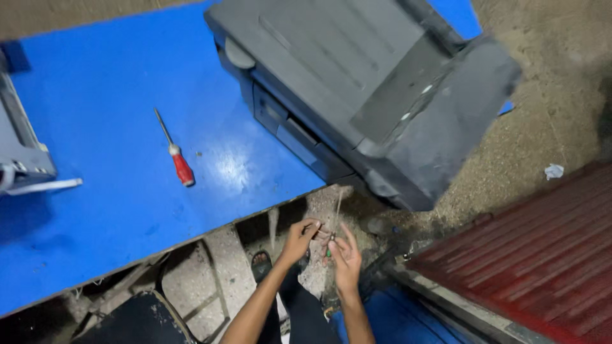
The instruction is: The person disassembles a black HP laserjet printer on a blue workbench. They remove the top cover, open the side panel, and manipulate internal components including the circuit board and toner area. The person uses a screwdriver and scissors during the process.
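Note:
Both my hands are held together below the front edge of the blue table (108, 210). My left hand (298, 241) pinches something small between thumb and fingers. My right hand (345, 258) lies palm up beside it, fingers spread, with a small greenish item (329, 251) resting by the palm; what it is cannot be made out. A dark grey printer (363, 89) stands on the table above my hands, its near corner hanging over the edge. A screwdriver with a red handle (176, 157) lies on the table to the left, away from both hands.
A grey machine part (22, 150) sits at the table's left edge. A red ribbed metal sheet (542, 255) lies to the right on the rough concrete floor (554, 83). A crumpled white scrap (553, 171) lies on that floor. A dark seat (137, 322) is at bottom left.

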{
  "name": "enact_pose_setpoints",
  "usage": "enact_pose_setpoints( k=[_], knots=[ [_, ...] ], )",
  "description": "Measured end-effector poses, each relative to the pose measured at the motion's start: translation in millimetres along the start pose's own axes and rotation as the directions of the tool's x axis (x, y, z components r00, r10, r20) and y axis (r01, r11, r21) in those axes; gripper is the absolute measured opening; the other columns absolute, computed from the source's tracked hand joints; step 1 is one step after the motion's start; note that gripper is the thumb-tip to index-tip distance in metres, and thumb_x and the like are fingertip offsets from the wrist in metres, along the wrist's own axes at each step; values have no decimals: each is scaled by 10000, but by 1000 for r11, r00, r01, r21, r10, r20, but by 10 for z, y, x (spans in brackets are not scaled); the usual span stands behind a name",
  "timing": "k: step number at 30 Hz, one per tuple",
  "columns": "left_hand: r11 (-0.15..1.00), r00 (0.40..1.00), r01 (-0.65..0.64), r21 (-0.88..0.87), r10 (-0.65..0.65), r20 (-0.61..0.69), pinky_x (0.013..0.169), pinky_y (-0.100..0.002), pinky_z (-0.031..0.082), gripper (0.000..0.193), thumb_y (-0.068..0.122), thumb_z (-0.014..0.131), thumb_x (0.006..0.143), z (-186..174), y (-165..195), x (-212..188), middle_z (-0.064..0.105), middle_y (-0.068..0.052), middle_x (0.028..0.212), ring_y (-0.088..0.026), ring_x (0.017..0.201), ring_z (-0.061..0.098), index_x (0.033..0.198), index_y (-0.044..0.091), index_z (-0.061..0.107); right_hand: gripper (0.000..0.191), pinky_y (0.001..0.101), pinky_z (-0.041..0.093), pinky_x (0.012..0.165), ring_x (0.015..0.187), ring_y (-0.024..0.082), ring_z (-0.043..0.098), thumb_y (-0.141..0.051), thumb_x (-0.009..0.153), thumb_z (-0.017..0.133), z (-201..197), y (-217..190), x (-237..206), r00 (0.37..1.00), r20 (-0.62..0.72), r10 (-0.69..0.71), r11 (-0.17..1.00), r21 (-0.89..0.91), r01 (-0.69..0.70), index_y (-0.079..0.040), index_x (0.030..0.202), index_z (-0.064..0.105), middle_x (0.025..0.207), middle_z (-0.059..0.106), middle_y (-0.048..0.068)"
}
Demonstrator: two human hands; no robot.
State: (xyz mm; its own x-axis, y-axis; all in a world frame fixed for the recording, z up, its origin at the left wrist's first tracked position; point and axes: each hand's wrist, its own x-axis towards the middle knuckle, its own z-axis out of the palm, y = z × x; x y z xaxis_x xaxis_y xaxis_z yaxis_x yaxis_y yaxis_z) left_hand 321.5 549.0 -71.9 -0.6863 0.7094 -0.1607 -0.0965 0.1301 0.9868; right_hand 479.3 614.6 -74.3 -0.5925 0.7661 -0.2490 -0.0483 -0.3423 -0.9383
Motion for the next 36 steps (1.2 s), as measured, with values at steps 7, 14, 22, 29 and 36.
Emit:
enact_pose_setpoints(
  k=[7, 14, 22, 29, 36],
  knots=[
    [947, 983, 53, -316, 6, 182, 702, -270, 548, 284, 196, 570, 1016, 82, 773, 630, 766, -64, 898, -106, 790, 701, 1211, 15, 669, 631, 320, 583, 595, 797, 183, 684, -71, 983, 602, 513, -721, 130, 987, 128, 97, 994, -67, -90, -63, 1571, 374, 963, 686, 102],
    [998, 936, 21, -55, -1, 353, 643, -289, 524, 214, 155, 626, 1021, -107, 1180, 935, 753, -62, 772, -104, 687, 660, 1034, -26, 741, 649, 366, 660, 780, 901, 204, 682, -60, 1007, 582, 1004, -760, 97, 989, 15, 145, 985, 95, -145, -64, 1603, 327, 1034, 672, 114],
    [833, 892, -273, 480, 33, 451, 758, -450, 545, 301, 323, 653, 925, -544, 1524, 1233, 759, -155, 929, -366, 874, 718, 1061, 90, 786, 451, 385, 566, 961, 1161, 235, 648, -37, 1038, 549, 2359, -915, 731, 908, -391, -149, 957, 176, 232, 20, 1472, 441, 1316, 619, 136],
    [882, 818, -318, 348, 70, 571, 832, -441, 560, 305, 302, 652, 951, -861, 1406, 1148, 745, -178, 1063, -382, 970, 716, 1125, 69, 746, 518, 324, 518, 1004, 1193, 189, 631, -52, 1000, 534, 2319, -1091, 622, 901, -430, -55, 937, 290, 196, -61, 1505, 417, 1342, 623, 101],
    [875, 809, -371, 309, 142, 570, 839, -424, 563, 273, 92, 611, 854, -791, 1432, 940, 754, -149, 1053, -368, 969, 719, 1093, 70, 741, 455, 334, 479, 1076, 1245, 205, 595, 22, 978, 507, 2232, -1155, 635, 869, -413, -273, 962, -136, 237, -22, 1430, 533, 1352, 624, 128]
  ],
)
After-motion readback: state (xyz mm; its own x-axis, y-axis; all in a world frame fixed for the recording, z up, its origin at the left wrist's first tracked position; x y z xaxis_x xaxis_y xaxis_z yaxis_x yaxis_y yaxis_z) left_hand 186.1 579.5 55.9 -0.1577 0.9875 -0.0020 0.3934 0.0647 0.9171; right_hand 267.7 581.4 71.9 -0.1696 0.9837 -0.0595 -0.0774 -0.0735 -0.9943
